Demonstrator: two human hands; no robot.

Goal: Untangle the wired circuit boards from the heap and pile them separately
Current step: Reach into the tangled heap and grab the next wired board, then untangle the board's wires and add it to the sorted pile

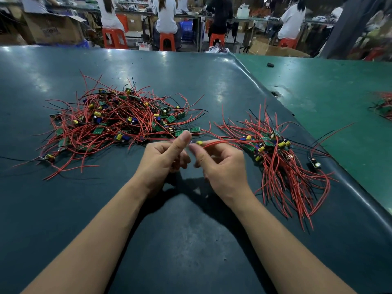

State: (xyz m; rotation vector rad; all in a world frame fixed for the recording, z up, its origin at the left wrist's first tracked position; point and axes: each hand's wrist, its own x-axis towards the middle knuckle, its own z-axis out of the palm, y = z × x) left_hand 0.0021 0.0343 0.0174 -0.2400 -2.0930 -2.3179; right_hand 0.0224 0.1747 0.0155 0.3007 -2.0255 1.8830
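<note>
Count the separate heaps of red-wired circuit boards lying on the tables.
3: a tangled heap of red-wired green circuit boards left of the hands, a sorted pile on the right, another partly cut off at the right edge.

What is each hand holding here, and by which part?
Both hands, left and right, pinch one wired circuit board between them at its board end; its red wires trail right.

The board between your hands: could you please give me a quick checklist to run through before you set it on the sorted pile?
1. Right hand pinches the board: ok.
2. Left hand has hold of it: cannot tell.
3. Its red wires free of the heap: cannot tell.
4. Sorted pile lies apart from the heap: ok.
5. Sorted pile's wires lie roughly one way: ok.
</note>
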